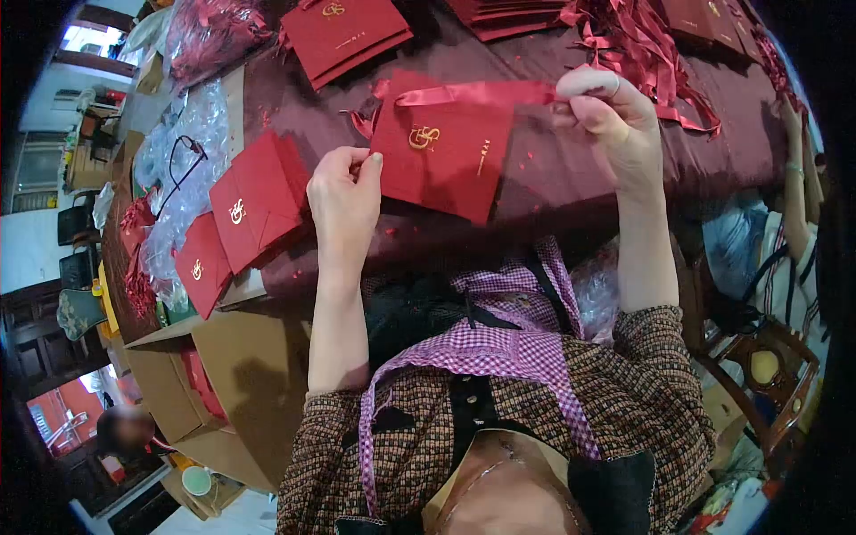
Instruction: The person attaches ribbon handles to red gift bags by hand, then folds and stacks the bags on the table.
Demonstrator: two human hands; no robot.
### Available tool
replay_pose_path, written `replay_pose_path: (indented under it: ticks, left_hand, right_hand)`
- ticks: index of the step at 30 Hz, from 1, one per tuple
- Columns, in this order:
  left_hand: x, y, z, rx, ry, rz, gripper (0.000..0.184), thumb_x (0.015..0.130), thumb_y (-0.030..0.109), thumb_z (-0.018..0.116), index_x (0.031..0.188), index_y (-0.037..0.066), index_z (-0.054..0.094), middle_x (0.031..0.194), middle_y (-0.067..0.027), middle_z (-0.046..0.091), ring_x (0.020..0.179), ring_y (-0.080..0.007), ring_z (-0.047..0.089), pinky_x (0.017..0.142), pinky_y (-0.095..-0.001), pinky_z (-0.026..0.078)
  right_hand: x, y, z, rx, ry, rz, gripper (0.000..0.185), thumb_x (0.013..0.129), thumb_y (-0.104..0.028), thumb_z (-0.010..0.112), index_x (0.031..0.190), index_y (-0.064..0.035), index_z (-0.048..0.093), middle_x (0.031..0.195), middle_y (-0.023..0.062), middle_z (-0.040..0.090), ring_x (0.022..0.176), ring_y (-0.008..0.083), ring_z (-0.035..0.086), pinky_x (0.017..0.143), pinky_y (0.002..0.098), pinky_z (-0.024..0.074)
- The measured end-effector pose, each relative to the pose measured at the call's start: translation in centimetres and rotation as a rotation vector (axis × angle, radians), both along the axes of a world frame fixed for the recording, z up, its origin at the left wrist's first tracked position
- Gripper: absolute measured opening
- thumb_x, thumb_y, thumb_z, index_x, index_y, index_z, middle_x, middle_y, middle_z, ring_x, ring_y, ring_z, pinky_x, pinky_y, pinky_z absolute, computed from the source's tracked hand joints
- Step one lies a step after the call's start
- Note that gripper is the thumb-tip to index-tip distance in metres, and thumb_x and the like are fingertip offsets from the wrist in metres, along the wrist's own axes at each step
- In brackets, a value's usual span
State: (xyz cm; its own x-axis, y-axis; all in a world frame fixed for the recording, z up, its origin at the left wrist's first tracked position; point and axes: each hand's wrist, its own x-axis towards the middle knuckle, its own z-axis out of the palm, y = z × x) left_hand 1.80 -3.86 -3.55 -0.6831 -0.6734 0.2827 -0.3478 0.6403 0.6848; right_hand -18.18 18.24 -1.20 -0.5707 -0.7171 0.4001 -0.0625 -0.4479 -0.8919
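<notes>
A small red paper gift bag point(446, 165) with a gold monogram is held tilted over the cloth-covered table. My left hand point(346, 201) pinches the bag's left edge between thumb and fingers. My right hand point(615, 120), raised to the right of the bag, is closed on a shiny red ribbon point(481, 94). That ribbon stretches across the bag's upper part, pulled nearly straight toward the right fingers. A short tuft of ribbon shows at the bag's upper left.
Stacked red bags point(259, 201) lie left of my left hand, more red bags point(348, 31) behind. A heap of loose ribbons point(646, 58) lies at the back right. A cardboard box point(241, 374) stands below left. Another person's arm point(795, 160) reaches in at far right.
</notes>
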Motion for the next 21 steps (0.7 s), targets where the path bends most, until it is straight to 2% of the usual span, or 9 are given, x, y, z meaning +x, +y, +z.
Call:
replay_pose_path:
  ticks: [1,5,6,8,9,11,13,16,21]
  left_hand:
    - [-0.1,0.3,0.5,0.067,-0.030,0.019,0.012,0.081,0.008,0.067,0.087,-0.003,0.064,0.076,-0.0126,0.063,0.064,-0.0189,0.058,0.061,-0.0311,0.047]
    - [0.0,-0.1,0.3,0.349,0.068,-0.054,0.011,0.084,0.005,0.064,0.089,-0.004,0.065,0.073,-0.0061,0.064,0.063,-0.0081,0.054,0.059,-0.0245,0.045]
    - [0.1,-0.2,0.3,0.349,0.063,-0.056,0.011,0.084,0.005,0.064,0.089,-0.004,0.065,0.073,-0.0061,0.064,0.063,-0.0081,0.054,0.059,-0.0245,0.045]
    - [0.1,-0.3,0.4,0.485,0.103,-0.116,0.012,0.085,0.003,0.062,0.093,-0.006,0.064,0.076,-0.0011,0.062,0.068,-0.0040,0.052,0.061,-0.0208,0.043]
    - [0.1,-0.3,0.4,0.486,0.099,-0.117,0.012,0.085,0.003,0.062,0.093,-0.006,0.064,0.076,-0.0011,0.062,0.068,-0.0040,0.052,0.061,-0.0208,0.043]
    - [0.2,-0.1,0.4,0.669,0.156,-0.164,0.016,0.084,0.000,0.062,0.099,-0.006,0.063,0.082,-0.0007,0.062,0.071,-0.0044,0.053,0.065,-0.0198,0.044]
    - [0.4,0.3,0.8,0.663,0.140,-0.163,0.018,0.084,-0.001,0.061,0.101,-0.006,0.063,0.084,-0.0009,0.062,0.072,-0.0043,0.053,0.068,-0.0194,0.045]
    - [0.8,0.6,1.3,0.672,0.128,-0.182,0.021,0.083,-0.003,0.060,0.104,-0.006,0.062,0.087,-0.0013,0.062,0.074,-0.0044,0.052,0.071,-0.0191,0.045]
    - [0.8,1.1,1.9,0.690,0.138,-0.221,0.022,0.083,-0.004,0.060,0.105,-0.006,0.061,0.089,-0.0015,0.062,0.075,-0.0044,0.052,0.071,-0.0188,0.045]
  right_hand:
    - [0.1,-0.2,0.1,0.055,0.255,-0.143,0.016,0.088,-0.003,0.059,0.103,0.0026,0.064,0.104,0.0082,0.064,0.089,0.0121,0.060,0.078,0.0226,0.0478]
    - [2.1,-0.9,1.7,-0.044,0.474,-0.188,0.015,0.089,-0.006,0.059,0.100,0.0017,0.065,0.102,0.0075,0.064,0.092,0.0123,0.057,0.079,0.0219,0.0449]
    - [2.2,-1.6,1.2,-0.136,0.470,-0.105,0.015,0.088,-0.006,0.060,0.100,0.0004,0.065,0.103,0.0076,0.063,0.088,0.0134,0.058,0.077,0.0233,0.0461]
    - [3.6,-1.9,1.0,0.022,0.499,-0.002,0.016,0.086,-0.004,0.062,0.101,-0.0011,0.066,0.100,0.0079,0.063,0.085,0.0151,0.060,0.077,0.0244,0.0475]
    - [4.7,-2.2,1.0,0.171,0.524,-0.009,0.022,0.082,-0.003,0.065,0.104,-0.0023,0.065,0.094,0.0091,0.063,0.083,0.0164,0.061,0.075,0.0264,0.0487]
    - [6.5,-4.1,-1.4,0.237,0.413,-0.078,0.023,0.080,-0.004,0.068,0.103,-0.0026,0.063,0.088,0.0103,0.062,0.082,0.0182,0.062,0.073,0.0296,0.0493]
    - [7.2,-4.9,-3.2,0.265,0.311,-0.060,0.019,0.079,-0.005,0.069,0.097,-0.0027,0.062,0.087,0.0112,0.062,0.079,0.0230,0.061,0.072,0.0349,0.0479]
    - [7.5,-5.2,-4.0,0.334,0.604,-0.148,0.016,0.075,-0.002,0.070,0.089,-0.0049,0.063,0.084,0.0067,0.063,0.080,0.0236,0.058,0.075,0.0336,0.0461]
    - [7.9,-6.1,-4.5,0.282,0.604,-0.221,0.012,0.076,-0.010,0.070,0.084,-0.0062,0.062,0.078,0.0084,0.061,0.079,0.0272,0.056,0.074,0.0378,0.0420]
